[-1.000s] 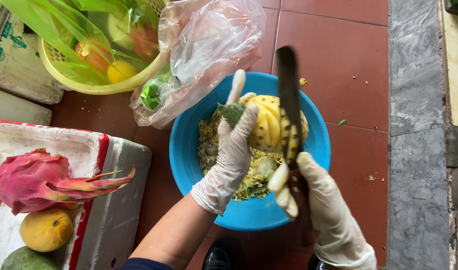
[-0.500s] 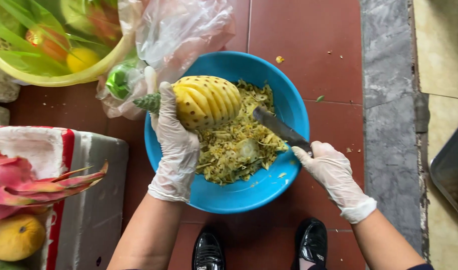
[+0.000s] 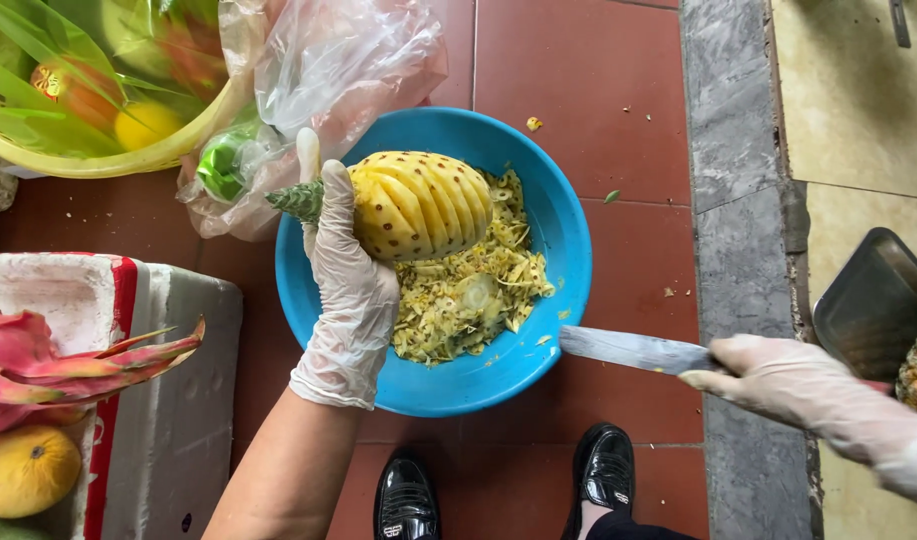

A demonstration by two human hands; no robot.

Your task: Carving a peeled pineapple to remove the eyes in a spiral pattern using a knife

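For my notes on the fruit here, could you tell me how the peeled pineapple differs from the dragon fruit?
The peeled pineapple is yellow and grooved, while the dragon fruit is pink, unpeeled, with pointed scales. The left hand holds the pineapple over the blue bowl; the dragon fruit lies on the white foam box. Both are whole.

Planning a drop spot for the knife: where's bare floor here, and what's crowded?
Free: red tiles between blue basin and grey stone strip; smaller patch between basin and black shoes. Crowded: upper left, where yellow basket, plastic bag and foam box press around the basin.

2 gloved hands (image 3: pixel 353 290), 1 peeled pineapple (image 3: pixel 418 203), 1 knife (image 3: pixel 633 350), 1 blue bowl (image 3: pixel 548 235), 1 dragon fruit (image 3: pixel 48 365), 2 black shoes (image 3: pixel 405 500).
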